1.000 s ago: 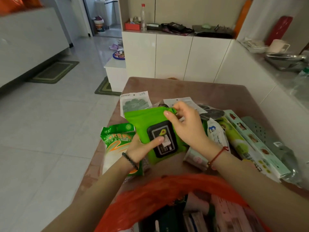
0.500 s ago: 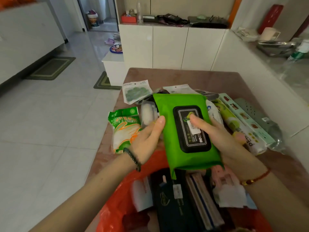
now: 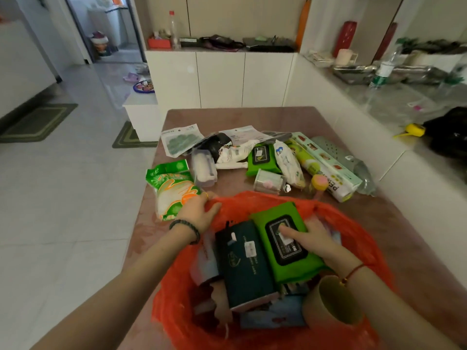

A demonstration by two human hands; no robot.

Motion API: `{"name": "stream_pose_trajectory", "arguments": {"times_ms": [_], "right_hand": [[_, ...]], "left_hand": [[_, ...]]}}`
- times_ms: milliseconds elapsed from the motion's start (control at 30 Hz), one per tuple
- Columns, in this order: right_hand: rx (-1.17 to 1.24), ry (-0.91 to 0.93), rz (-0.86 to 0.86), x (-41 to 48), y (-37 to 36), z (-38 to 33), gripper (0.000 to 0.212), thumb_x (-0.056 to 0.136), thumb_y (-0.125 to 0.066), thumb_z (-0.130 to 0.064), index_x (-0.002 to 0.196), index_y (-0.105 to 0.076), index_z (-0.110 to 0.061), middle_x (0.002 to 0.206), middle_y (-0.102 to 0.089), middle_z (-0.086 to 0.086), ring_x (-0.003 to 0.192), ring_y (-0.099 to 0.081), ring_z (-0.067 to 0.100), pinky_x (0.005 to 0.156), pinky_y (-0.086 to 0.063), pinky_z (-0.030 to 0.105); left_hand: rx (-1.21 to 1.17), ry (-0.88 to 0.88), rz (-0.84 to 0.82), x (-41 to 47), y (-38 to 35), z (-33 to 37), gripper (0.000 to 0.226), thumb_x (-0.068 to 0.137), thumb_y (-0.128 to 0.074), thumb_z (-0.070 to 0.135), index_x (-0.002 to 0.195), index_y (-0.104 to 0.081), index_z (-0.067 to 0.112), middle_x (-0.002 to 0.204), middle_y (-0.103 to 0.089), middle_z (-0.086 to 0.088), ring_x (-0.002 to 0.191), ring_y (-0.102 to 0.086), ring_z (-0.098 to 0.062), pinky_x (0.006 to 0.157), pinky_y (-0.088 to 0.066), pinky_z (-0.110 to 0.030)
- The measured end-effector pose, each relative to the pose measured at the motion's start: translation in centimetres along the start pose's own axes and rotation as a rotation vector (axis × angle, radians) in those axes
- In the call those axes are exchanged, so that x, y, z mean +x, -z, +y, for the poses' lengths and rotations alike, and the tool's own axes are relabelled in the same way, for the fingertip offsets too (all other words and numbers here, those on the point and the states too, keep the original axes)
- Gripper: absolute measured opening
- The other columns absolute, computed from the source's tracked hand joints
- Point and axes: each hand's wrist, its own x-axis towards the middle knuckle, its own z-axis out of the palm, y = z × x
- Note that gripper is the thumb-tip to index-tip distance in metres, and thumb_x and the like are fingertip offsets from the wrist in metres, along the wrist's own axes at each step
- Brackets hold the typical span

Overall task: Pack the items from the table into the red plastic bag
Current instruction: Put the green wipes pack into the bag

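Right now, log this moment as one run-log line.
stage: packing | right hand: grips green wet-wipes pack inside red plastic bag | left hand: holds bag rim | table: smaller wet-wipes pack unpacked

Two green wipes packs [image 3: 278,248] [image 3: 261,157], one red bag [image 3: 353,223], one dark box [image 3: 242,263].

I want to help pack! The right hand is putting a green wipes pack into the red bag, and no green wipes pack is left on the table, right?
Not quite. The right hand does hold a green wipes pack in the red bag, but the head view shows a second, smaller green pack lying on the table.
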Motion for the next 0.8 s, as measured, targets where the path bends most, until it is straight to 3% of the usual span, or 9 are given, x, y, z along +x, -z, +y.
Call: {"name": "stream_pose_trajectory", "arguments": {"times_ms": [100, 233, 333, 433, 500, 567, 633, 700, 800], "right_hand": [[-0.209, 0.042, -0.022, 0.1, -0.7, 1.3, 0.021, 0.088, -0.056, -0.034, 0.104, -0.058, -0.021, 0.096, -0.069, 0.0, 0.075, -0.066, 0.005, 0.066, -0.054, 0.022], [-0.495, 0.048, 0.009, 0.1, -1.1, 1.8, 0.039, 0.089, -0.051, -0.042, 0.114, -0.054, -0.012, 0.083, -0.065, -0.002, 0.075, -0.065, 0.012, 0.062, -0.053, 0.024], [-0.741, 0.07, 0.166, 0.2, -1.4, 1.1, 0.057, 0.085, -0.057, -0.043, 0.128, -0.039, -0.01, 0.113, -0.059, 0.009, 0.1, -0.06, 0.024, 0.077, -0.051, 0.035], [-0.946, 0.24, 0.328, 0.2, -1.3, -1.0, 0.057, 0.084, -0.059, -0.038, 0.131, -0.037, -0.015, 0.129, -0.047, 0.005, 0.114, -0.051, 0.023, 0.086, -0.048, 0.032], [-0.875, 0.401, 0.377, 0.7, -0.7, -2.9, 0.049, 0.085, -0.06, -0.03, 0.129, -0.042, -0.019, 0.124, -0.049, 0.001, 0.11, -0.052, 0.018, 0.081, -0.045, 0.023], [-0.647, 0.459, 0.335, 1.4, -0.2, -5.3, 0.029, 0.086, -0.059, -0.021, 0.115, -0.055, -0.019, 0.108, -0.058, -0.002, 0.092, -0.059, 0.009, 0.07, -0.046, 0.015], [-0.408, 0.447, 0.222, 2.7, -0.1, -7.9, 0.017, 0.087, -0.057, -0.014, 0.103, -0.06, -0.02, 0.093, -0.062, -0.004, 0.07, -0.06, 0.001, 0.053, -0.048, 0.011], [-0.267, 0.427, 0.13, 5.0, -1.0, -10.0, 0.02, 0.088, -0.058, -0.013, 0.107, -0.061, -0.016, 0.096, -0.065, 0.002, 0.068, -0.064, 0.007, 0.052, -0.052, 0.014], [0.007, 0.284, -0.096, 9.1, -3.7, -12.8, 0.031, 0.088, -0.058, -0.014, 0.119, -0.055, -0.009, 0.107, -0.065, 0.011, 0.087, -0.066, 0.018, 0.07, -0.056, 0.022]], "left_hand": [[-0.132, -0.008, 0.072, 0.0, 0.3, 0.2, 0.022, 0.089, -0.053, 0.023, 0.102, -0.062, 0.007, 0.101, -0.066, -0.012, 0.097, -0.058, -0.026, 0.077, -0.038, -0.026], [-0.338, 0.071, 0.153, 0.4, 1.1, 0.3, 0.013, 0.09, -0.051, 0.021, 0.091, -0.059, 0.012, 0.087, -0.06, -0.003, 0.084, -0.051, -0.016, 0.071, -0.035, -0.022], [-0.398, 0.045, 0.142, 0.6, 1.9, 0.0, 0.018, 0.09, -0.051, 0.017, 0.072, -0.052, 0.021, 0.069, -0.053, 0.009, 0.069, -0.049, -0.008, 0.056, -0.036, -0.002], [-0.397, 0.022, -0.006, 0.6, 2.7, -0.7, 0.024, 0.088, -0.055, 0.015, 0.069, -0.05, 0.029, 0.069, -0.053, 0.011, 0.063, -0.05, 0.001, 0.055, -0.039, 0.001], [-0.359, 0.039, -0.184, 0.5, 3.1, -1.5, 0.016, 0.086, -0.059, 0.021, 0.075, -0.054, 0.031, 0.072, -0.058, 0.011, 0.061, -0.057, 0.005, 0.058, -0.042, -0.001], [-0.4, 0.124, -0.316, 0.7, 3.4, -2.7, 0.011, 0.078, -0.064, 0.044, 0.083, -0.058, 0.036, 0.084, -0.062, 0.012, 0.076, -0.059, 0.006, 0.077, -0.046, -0.01], [-0.501, 0.238, -0.332, 1.3, 4.0, -3.5, 0.049, 0.062, -0.058, 0.069, 0.098, -0.062, 0.036, 0.1, -0.064, 0.01, 0.096, -0.058, -0.007, 0.09, -0.046, -0.024], [-0.581, 0.351, -0.333, 2.2, 4.7, -4.0, 0.058, 0.073, -0.048, 0.065, 0.115, -0.056, 0.025, 0.11, -0.062, 0.001, 0.103, -0.056, -0.019, 0.088, -0.046, -0.029], [-0.671, 0.55, -0.107, 4.3, 4.8, -5.8, 0.045, 0.093, -0.04, 0.038, 0.13, -0.044, 0.012, 0.129, -0.052, -0.01, 0.116, -0.051, -0.03, 0.095, -0.04, -0.039]]}}
